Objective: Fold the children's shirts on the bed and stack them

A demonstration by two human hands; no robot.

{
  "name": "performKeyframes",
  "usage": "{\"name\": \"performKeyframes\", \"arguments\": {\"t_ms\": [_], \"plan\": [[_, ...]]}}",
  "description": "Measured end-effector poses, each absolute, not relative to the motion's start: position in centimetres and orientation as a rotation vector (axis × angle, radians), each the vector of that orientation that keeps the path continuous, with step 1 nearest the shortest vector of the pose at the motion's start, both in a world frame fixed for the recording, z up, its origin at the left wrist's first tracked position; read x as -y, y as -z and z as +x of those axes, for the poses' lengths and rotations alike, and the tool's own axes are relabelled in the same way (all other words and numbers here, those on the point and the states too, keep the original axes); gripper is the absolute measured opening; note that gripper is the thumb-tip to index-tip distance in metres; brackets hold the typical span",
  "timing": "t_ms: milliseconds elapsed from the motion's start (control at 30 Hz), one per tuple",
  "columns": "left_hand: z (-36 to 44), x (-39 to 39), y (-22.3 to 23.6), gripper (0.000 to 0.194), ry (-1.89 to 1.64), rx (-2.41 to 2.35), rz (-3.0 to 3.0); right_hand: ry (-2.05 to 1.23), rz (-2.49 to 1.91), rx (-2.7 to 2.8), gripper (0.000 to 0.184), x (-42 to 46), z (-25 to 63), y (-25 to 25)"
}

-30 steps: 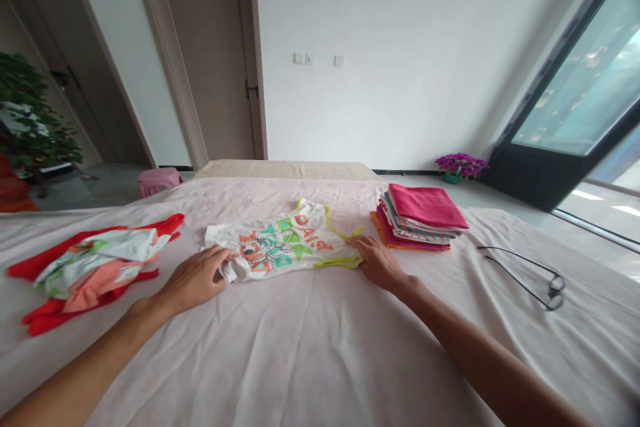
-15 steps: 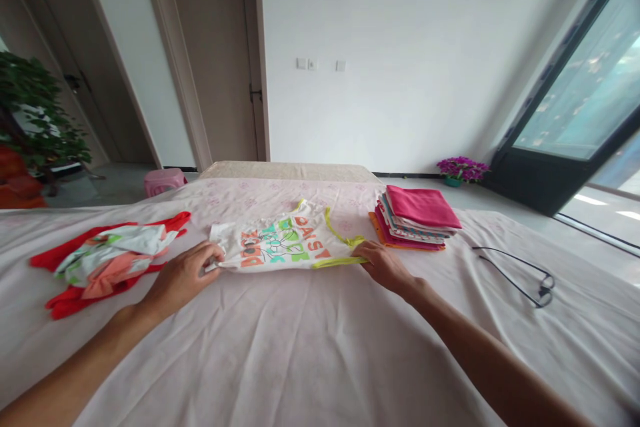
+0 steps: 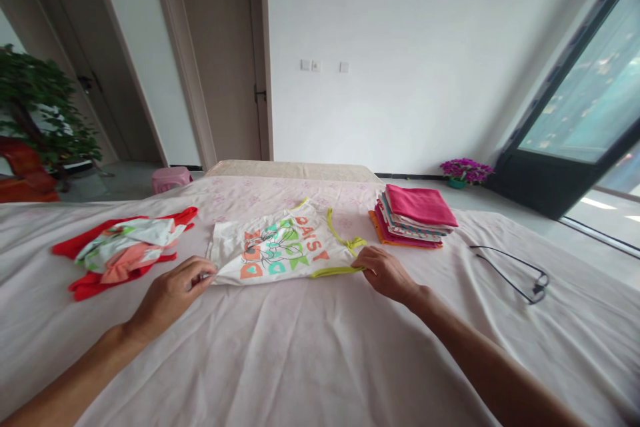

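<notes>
A white tank top [image 3: 285, 247] with yellow-green trim and coloured lettering lies sideways across the bed in front of me. My left hand [image 3: 183, 285] pinches its near corner at the hem end. At the other end, my right hand [image 3: 384, 272] is closed on the yellow-green edge near the strap's knot. The shirt looks spread fairly flat, its near edge stretched between both hands. Just beyond my right hand stands a stack of folded clothes [image 3: 416, 217], a deep pink piece on top. Crumpled red and white clothes [image 3: 130, 250] lie left of my left hand.
Black-framed glasses [image 3: 520, 273] rest on the pale, wrinkled sheet [image 3: 300, 360] at the right. Past the bed are a pink stool [image 3: 171, 179], a potted plant [image 3: 45, 113] and purple flowers [image 3: 465, 171]. A door [image 3: 220, 60] and white wall stand behind.
The shirt's near edge has come slightly toward me at the left, and its printed front looks flatter and wider. My left hand has moved a little down; the camera view has shifted slightly.
</notes>
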State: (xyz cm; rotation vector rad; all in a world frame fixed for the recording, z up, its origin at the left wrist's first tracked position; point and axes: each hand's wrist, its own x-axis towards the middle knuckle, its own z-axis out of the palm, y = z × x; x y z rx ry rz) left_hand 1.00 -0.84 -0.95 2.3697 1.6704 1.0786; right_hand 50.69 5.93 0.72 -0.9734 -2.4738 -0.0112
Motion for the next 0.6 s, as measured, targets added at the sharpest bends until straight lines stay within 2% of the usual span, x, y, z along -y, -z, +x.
{"name": "performKeyframes", "arguments": {"t_ms": [100, 267, 467, 600], "plan": [[0.2, 1.6, 1.3, 0.029, -1.064, -1.772, 2.147, -0.005, -0.972, 2.447, 0.037, -5.1, 50.7, -0.8], [-0.1, 2.1, 1.3, 0.038, -0.837, -1.973, 1.859, -0.030, -0.997, 2.510, 0.037, -4.4, 50.7, -0.2], [3.9, 2.7, 0.4, 0.060, -0.628, -2.114, 1.867, -0.058, -1.075, 2.538, 0.033, -4.6, 50.3, 0.0], [5.0, 1.7, 0.7, 0.048, -0.795, -2.087, 1.844, -0.053, -1.101, 2.535, 0.034, -4.9, 50.4, -0.2]]}}
